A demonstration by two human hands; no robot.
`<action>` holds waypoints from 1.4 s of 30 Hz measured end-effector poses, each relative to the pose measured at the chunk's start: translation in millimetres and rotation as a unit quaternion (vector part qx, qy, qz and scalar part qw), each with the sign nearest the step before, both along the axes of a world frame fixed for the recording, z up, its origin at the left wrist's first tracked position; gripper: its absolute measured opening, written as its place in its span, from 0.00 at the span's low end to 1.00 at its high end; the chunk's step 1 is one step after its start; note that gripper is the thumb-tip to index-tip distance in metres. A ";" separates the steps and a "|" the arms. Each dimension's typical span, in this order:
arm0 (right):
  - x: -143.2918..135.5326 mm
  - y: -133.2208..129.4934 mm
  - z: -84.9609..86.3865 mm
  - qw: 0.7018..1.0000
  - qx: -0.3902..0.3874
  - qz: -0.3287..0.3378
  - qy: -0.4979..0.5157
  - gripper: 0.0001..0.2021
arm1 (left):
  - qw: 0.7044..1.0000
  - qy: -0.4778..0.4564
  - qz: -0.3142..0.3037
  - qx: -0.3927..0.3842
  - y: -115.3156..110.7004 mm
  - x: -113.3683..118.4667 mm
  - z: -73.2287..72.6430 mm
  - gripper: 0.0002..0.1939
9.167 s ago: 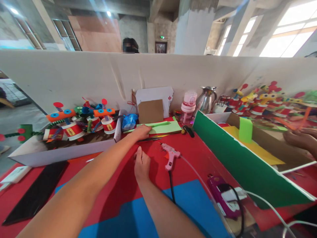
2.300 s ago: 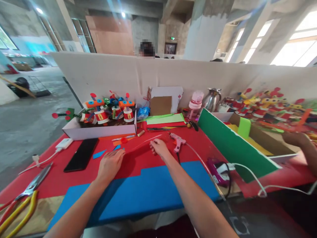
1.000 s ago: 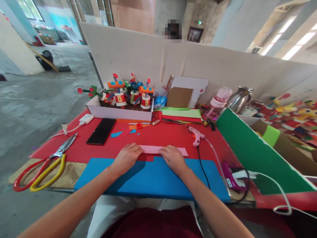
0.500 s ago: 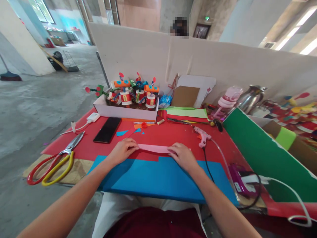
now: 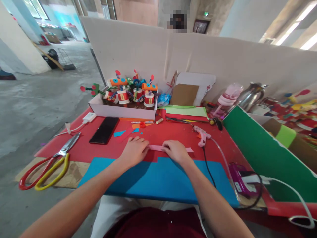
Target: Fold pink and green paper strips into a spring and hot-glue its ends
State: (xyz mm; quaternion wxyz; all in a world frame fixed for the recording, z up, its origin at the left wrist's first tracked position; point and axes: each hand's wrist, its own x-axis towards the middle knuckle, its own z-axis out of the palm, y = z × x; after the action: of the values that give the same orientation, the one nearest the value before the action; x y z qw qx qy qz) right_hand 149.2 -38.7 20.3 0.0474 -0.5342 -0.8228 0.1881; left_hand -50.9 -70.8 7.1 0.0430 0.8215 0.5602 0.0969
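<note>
Between my two hands stretches a pink paper strip (image 5: 156,148), low over the red table covering. My left hand (image 5: 135,150) is closed on its left part, fingers bent over the paper. Closer to the strip's middle, my right hand (image 5: 175,151) pinches it, and the free end sticks out to the right. Blue paper (image 5: 148,178) lies along the table's front edge under my forearms. Just behind my left hand are blue and pink paper scraps (image 5: 120,133). A pink hot glue gun (image 5: 202,136) rests to the right of the strip.
Large scissors (image 5: 63,153) and a black phone (image 5: 104,130) lie at the left. Behind stands a white box (image 5: 121,111) of paper-cup figures. A green-sided box (image 5: 267,158) and a purple device (image 5: 239,180) with cables occupy the right. A person's head shows beyond the partition (image 5: 128,46).
My hands have come closer together along the pink strip. The left hand moved right, and more of the strip now sticks out past my right hand. The view shifted slightly.
</note>
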 end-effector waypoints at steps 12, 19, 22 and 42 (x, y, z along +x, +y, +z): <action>10.8 18.8 -5.2 0.996 -0.054 0.040 0.058 0.08 | 0.990 0.002 -0.063 -0.123 39.3 11.9 8.0 0.13; 14.6 19.3 -3.8 0.992 -0.097 0.010 0.079 0.06 | 0.988 -0.013 -0.087 -0.128 40.0 4.9 0.0 0.15; 16.8 19.8 -3.0 0.991 -0.108 0.021 0.082 0.07 | 0.986 -0.021 -0.088 -0.140 40.0 2.6 -0.1 0.15; 33.2 20.6 -1.4 0.979 -0.165 0.018 0.120 0.08 | 0.963 -0.105 -0.121 -0.215 45.5 -10.0 1.6 0.17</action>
State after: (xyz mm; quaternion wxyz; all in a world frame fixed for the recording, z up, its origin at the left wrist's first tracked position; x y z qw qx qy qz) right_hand 182.4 -18.1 18.9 0.0539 -0.4934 -0.7780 0.3852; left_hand -60.9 -25.3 8.7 0.2887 0.8397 0.4569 0.0535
